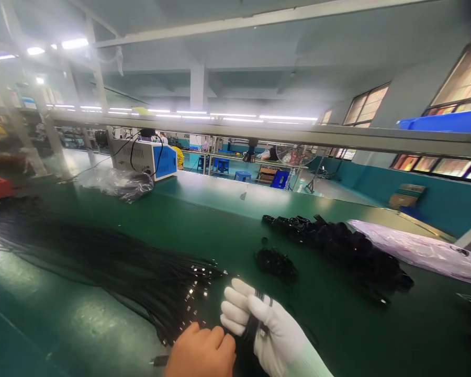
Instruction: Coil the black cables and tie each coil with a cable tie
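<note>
1. Thin black cables with bright metal ends [149, 277] lie in one big fanned sheaf across the green desk [337, 324], their tips pointing toward the hands.
2. The right hand [259, 324], in a white glove, is clamped on a few black cables.
3. The bare left hand [200, 353] sits curled, fingers together, touching the same bundle.
4. Two heaps of coiled black cables lie beyond: a small one [277, 263] and a long one [337, 246].
5. One blue-and-white machine box [149, 157] stands far back.
</note>
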`<state>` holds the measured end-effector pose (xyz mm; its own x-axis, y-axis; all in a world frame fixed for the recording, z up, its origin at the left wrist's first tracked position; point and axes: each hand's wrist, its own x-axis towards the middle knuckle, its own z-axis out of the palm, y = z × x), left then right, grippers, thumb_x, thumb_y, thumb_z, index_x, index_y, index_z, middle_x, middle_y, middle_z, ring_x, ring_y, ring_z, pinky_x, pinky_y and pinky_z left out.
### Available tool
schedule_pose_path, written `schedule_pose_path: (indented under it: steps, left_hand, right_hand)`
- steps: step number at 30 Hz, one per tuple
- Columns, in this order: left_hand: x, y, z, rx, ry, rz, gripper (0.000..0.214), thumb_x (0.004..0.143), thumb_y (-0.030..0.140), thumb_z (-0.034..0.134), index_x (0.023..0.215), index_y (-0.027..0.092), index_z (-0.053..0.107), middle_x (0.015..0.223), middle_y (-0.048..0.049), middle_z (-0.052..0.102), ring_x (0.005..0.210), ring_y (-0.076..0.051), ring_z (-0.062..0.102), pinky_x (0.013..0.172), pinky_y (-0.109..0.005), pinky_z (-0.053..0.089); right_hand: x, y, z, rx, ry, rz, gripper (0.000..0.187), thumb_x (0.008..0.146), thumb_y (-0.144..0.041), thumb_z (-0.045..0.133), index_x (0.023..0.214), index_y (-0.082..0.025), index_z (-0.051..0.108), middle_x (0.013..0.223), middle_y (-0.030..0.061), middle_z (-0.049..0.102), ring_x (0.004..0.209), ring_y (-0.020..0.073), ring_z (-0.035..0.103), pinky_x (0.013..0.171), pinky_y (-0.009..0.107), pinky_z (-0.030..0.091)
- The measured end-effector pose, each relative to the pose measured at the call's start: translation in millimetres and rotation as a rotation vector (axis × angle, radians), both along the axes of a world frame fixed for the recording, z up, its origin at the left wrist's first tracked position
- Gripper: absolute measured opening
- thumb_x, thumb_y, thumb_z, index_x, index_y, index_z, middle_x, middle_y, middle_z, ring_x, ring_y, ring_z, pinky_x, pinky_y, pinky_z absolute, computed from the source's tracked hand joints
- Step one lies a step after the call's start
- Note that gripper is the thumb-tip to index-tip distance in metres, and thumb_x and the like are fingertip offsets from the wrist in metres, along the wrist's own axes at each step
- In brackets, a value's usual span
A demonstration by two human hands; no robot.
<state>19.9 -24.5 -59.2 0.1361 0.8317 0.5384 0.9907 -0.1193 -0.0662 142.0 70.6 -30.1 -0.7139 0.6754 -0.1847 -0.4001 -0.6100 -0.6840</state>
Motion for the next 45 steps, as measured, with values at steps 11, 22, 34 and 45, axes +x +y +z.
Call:
schedule_pose_path:
  steps: [11,22,34,45]
  left_hand:
    - [-44.9,19.4,87.6,-0.232,0.078,-0.471,0.028,0.083,0.042,0.065,0.069,0.02,0.055,0.068,0.0056,0.062,0.07,-0.013,0.054,0.095,-0.034,0.035]
    - [-54.3,51.2,68.2,-1.044,-0.975,-0.352,0.017,0.068,0.028,0.074,0.069,0.02,0.059,0.053,0.0065,0.056,0.043,-0.011,0.05,0.042,-0.021,0.037]
    - [-49.7,28.1,52.8,-0.99,-1.439,-0.366,0.022,0.066,0.023,0.066,0.085,0.016,0.059,0.053,0.0079,0.055,0.039,-0.007,0.047,0.038,-0.017,0.037]
    - [-29.3,45.0,91.2,-0.866,-1.111,-0.522,0.012,0.07,0.027,0.068,0.073,0.019,0.059,0.054,0.0078,0.053,0.042,-0.007,0.048,0.039,-0.015,0.036]
  right_hand:
    - [3.1,-13.6,2.7,0.087,0.042,0.43,0.017,0.074,-0.021,0.07,0.084,-0.007,0.065,0.076,0.0063,0.061,0.073,0.016,0.056,0.076,0.035,0.042]
    - [4.3,-3.5,-40.2,-0.291,0.106,0.618,0.022,0.072,-0.021,0.07,0.084,-0.006,0.06,0.069,0.0008,0.054,0.056,0.0059,0.043,0.058,0.021,0.032]
    - [4.9,-6.0,-37.5,-0.007,0.152,0.593,0.029,0.07,-0.018,0.07,0.089,0.003,0.067,0.073,0.0131,0.069,0.064,0.0137,0.063,0.058,0.02,0.041]
    - [36.6,4.6,-67.0,0.112,0.212,0.33,0.021,0.075,-0.028,0.064,0.067,-0.009,0.069,0.047,0.0023,0.062,0.039,0.0067,0.05,0.042,0.015,0.041]
